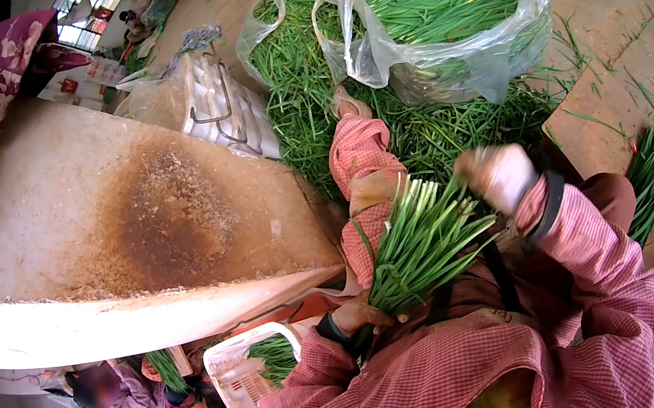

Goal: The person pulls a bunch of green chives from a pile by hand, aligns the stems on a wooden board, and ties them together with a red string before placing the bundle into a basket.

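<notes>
Between both hands, chive bunch (420,244), left hand (360,313) gripping base, right hand (498,175) touching tips

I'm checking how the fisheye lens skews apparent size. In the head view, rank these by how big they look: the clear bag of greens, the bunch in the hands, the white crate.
1. Clear bag of greens, largest.
2. Bunch of green stalks, held in the left hand.
3. White crate, smallest, though partly hidden, so 2 and 3 are uncertain.
</notes>
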A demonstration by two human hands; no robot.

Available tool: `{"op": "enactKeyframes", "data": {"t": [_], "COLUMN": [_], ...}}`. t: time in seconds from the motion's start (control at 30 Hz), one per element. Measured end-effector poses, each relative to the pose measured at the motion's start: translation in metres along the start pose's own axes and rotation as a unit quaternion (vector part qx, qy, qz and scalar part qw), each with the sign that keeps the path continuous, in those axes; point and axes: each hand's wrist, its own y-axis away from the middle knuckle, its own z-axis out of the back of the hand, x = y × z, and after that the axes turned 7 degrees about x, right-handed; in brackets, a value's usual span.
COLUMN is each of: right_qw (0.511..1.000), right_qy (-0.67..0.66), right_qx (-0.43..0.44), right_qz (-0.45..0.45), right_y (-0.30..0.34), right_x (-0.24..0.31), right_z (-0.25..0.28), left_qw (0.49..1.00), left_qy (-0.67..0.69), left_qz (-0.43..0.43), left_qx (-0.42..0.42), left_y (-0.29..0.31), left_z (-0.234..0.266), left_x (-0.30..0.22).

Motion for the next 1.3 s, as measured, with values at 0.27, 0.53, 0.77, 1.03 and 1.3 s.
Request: {"op": "enactKeyframes", "data": {"t": [0.27,0.53,0.77,1.03,1.3], "right_qw": [0.626,0.41,0.836,0.569,0.417], "right_qy": [-0.665,-0.818,-0.525,-0.772,-0.859], "right_qx": [0.223,-0.237,0.017,0.149,-0.265], "right_qz": [-0.34,-0.327,-0.159,-0.24,-0.133], "right_y": [0.006,-0.028,-0.012,-0.036,0.033], "right_x": [-0.056,-0.069,-0.025,0.029,-0.141], "right_z": [-0.019,0.013,-0.046,-0.034,0.016], "left_qw": [0.999,0.997,0.99,0.981,0.976], "left_qy": [0.005,0.004,-0.044,-0.104,0.054], "left_qz": [-0.021,-0.038,-0.057,-0.099,-0.166], "left_qx": [-0.038,-0.061,-0.117,-0.131,-0.131], "left_y": [0.007,0.014,0.009,0.004,0.014], "left_z": [0.005,0.007,0.012,0.027,0.014], "left_x": [0.01,0.009,0.022,0.041,0.001]}}
